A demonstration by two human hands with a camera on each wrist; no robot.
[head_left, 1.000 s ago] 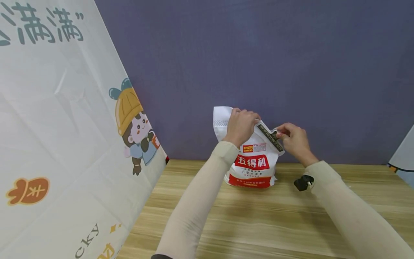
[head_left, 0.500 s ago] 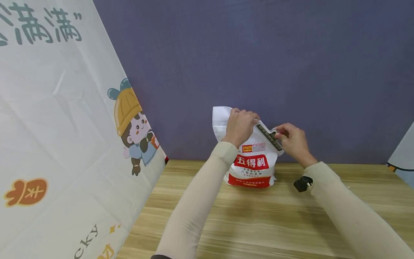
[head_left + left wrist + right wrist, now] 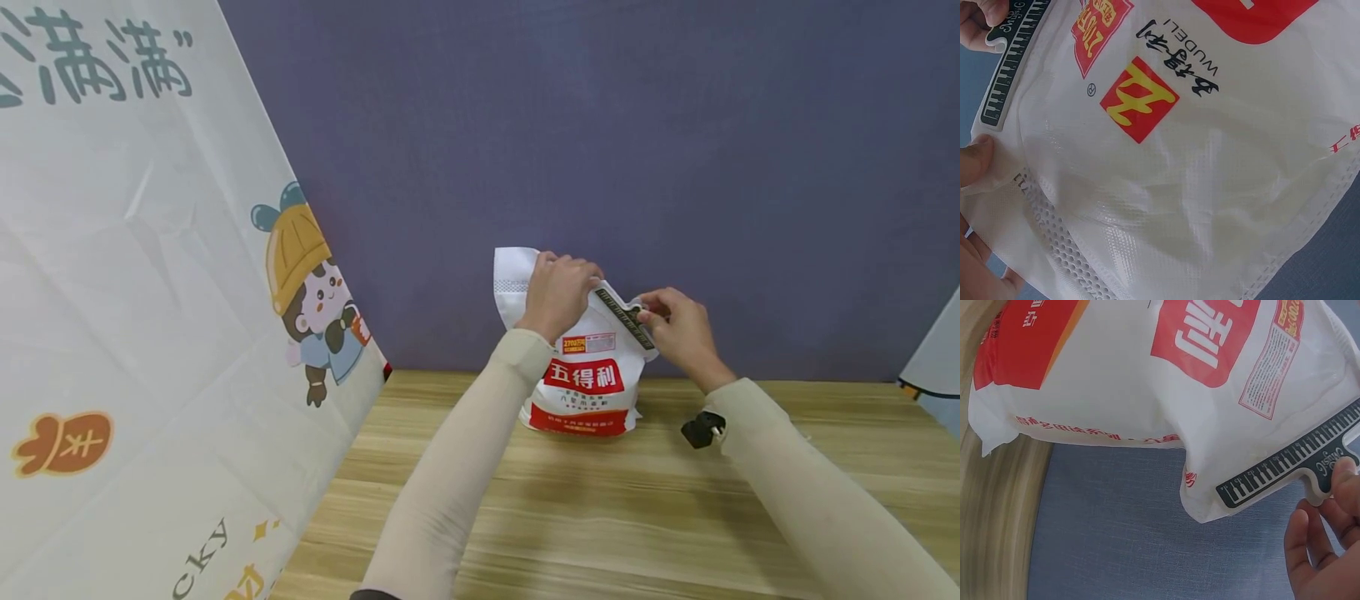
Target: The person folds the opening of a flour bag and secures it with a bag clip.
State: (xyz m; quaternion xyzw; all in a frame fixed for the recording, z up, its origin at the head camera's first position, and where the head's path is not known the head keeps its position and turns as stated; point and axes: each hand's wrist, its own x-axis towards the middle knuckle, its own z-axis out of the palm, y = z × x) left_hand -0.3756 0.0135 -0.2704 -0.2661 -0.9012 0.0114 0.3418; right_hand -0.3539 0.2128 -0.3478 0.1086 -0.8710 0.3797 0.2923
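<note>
A white flour bag [image 3: 592, 333] with red printed panels stands on the table against the back wall. Its top slants, the upper left corner sticking up. A dark clip [image 3: 624, 317] with a piano-key pattern lies along the slanting upper right edge. My right hand [image 3: 678, 329] pinches the clip's handle between thumb and fingers, as the right wrist view of the clip [image 3: 1297, 453] also shows. My left hand [image 3: 558, 292] grips the bag's folded top beside the clip's upper end. In the left wrist view its thumb [image 3: 975, 161] presses the bag near the clip [image 3: 1013, 62].
The wooden table [image 3: 570, 517] stretches in front of the bag. A blue-grey wall [image 3: 600, 125] rises close behind it. At left hangs a white sheet [image 3: 150, 317] with cartoon prints. A small black device [image 3: 702, 428] sits at the right sleeve cuff.
</note>
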